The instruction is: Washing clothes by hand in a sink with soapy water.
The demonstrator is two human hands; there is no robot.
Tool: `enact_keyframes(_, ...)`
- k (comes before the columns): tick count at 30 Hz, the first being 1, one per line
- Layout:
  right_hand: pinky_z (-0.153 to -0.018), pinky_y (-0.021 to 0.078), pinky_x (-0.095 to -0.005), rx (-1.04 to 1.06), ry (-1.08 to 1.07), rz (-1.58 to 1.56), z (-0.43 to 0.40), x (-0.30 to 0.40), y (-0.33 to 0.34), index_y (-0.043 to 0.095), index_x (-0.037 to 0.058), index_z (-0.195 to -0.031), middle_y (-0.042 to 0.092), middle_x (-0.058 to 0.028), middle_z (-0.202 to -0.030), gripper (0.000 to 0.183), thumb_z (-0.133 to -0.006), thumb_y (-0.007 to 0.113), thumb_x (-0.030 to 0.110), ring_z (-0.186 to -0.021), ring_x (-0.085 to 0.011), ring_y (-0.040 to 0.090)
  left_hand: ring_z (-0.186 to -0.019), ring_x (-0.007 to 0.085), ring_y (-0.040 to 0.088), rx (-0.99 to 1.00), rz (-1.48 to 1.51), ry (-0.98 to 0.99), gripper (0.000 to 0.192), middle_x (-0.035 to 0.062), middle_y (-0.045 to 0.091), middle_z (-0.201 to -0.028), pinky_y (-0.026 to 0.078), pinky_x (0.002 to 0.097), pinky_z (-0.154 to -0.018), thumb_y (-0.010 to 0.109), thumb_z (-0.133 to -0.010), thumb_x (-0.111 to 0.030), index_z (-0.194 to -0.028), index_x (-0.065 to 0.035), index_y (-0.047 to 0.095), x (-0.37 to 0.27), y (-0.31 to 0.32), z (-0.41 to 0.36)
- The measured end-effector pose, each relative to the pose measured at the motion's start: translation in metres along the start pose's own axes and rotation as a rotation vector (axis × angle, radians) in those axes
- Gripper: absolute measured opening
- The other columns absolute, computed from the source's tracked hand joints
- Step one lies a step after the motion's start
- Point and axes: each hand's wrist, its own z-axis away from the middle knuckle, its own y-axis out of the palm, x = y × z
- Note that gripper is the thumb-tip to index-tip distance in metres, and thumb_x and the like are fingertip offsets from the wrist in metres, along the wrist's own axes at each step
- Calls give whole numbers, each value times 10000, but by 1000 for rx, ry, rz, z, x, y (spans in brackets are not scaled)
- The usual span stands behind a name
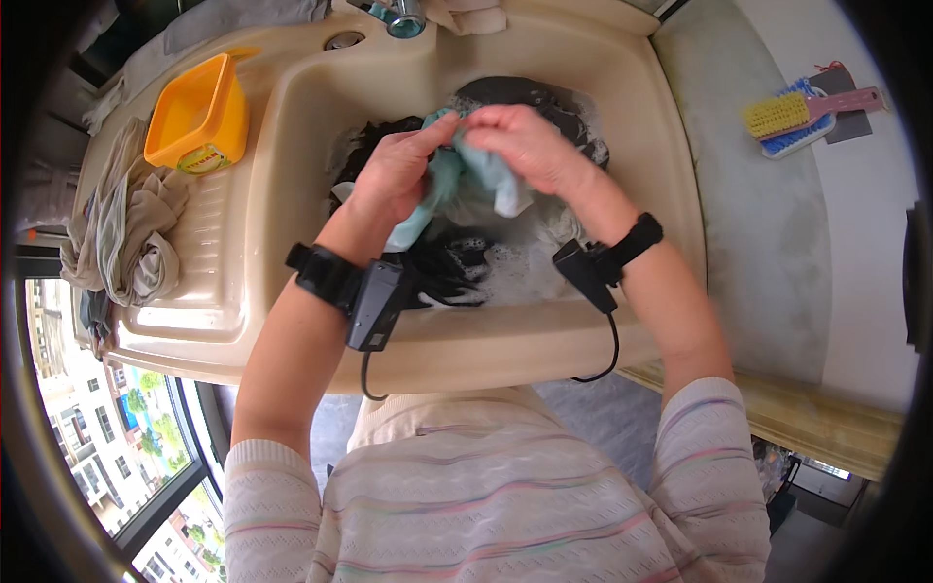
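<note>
Over the basin of a beige laundry sink (466,331), both of my hands grip a light teal wet cloth (444,175). My left hand (393,167) pinches it at its upper edge between thumb and fingers. Close beside, my right hand (521,146) has hold of the same upper part, slightly blurred. The cloth hangs down in folds from the fingers, with a whitish end below my right hand. Beneath it, dark garments (510,91) lie in soapy water (521,266). A pale cloth (565,226) is partly under water near my right wrist.
A yellow plastic tub (197,116) stands on the ribbed drainboard (208,248) at left, near heaped beige and grey clothes (138,218). A chrome faucet (407,18) is at the back. Right of the sink lie a yellow-bristled brush (809,113) and a blue-bristled brush (798,138).
</note>
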Motion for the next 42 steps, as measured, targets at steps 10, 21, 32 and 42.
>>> enact_keyframes(10, -681, 415, -209, 235, 103, 158, 13, -8, 17, 505, -11, -1030, 549, -20, -878, 343, -689, 473, -32, -777, -78, 506, -647, 162, 541, -111, -69, 66, 105, 87, 565, -734, 432, 266, -582, 561, -718, -26, -790, 47, 583, 11, -15, -10)
enact_keyframes(21, -620, 452, -262, 515, 109, 583, 34, -35, 28, 570, 0, -790, 578, -46, -713, 128, -674, 515, 4, -689, -112, 539, -677, 107, 520, -14, -248, 74, 74, 17, 553, -738, 413, 223, -618, 562, -730, -45, -792, -9, 580, -5, -23, -6)
enact_keyframes(32, -819, 440, -333, 3, -448, 972, 10, -34, 5, 569, 75, -1027, 592, -80, -976, 349, -679, 575, 53, -923, -243, 545, -692, 120, 499, 273, -335, -78, 129, 5, 538, -723, 397, 223, -689, 530, -624, -62, -741, -18, 563, -7, -39, 15)
enact_keyframes(42, -738, 452, -357, 182, -224, 912, 8, -25, -12, 624, 71, -874, 619, -101, -864, 181, -720, 597, 161, -831, -283, 575, -708, 136, 534, 306, -257, -123, 152, 32, 574, -750, 435, 251, -706, 523, -636, -48, -770, 3, 577, -8, -48, 20)
